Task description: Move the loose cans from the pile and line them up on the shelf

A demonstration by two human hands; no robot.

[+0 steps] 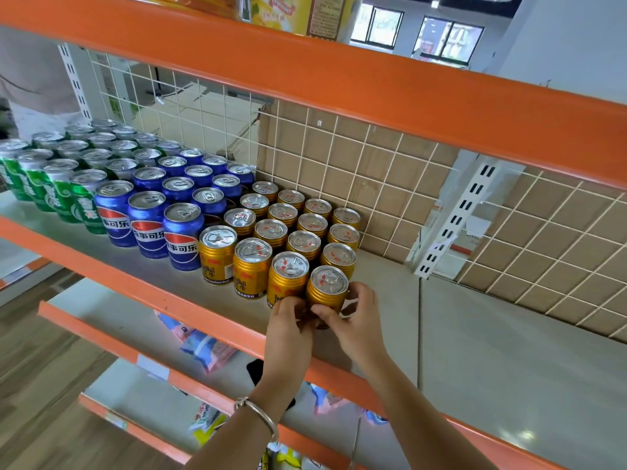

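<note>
A gold can (327,288) stands upright at the front right corner of a block of gold cans (291,228) on the grey shelf (475,351). My left hand (288,329) grips its lower left side and my right hand (356,320) wraps its lower right side. The can touches its neighbour gold can (288,276) on the left. Rows of blue cans (183,198) and green cans (68,164) fill the shelf further left. No loose pile is in view.
An orange beam (339,76) of the shelf above runs overhead. A white wire grid (373,171) with cardboard behind closes the back. The shelf right of the gold cans is bare. Snack packets (203,347) lie on lower shelves.
</note>
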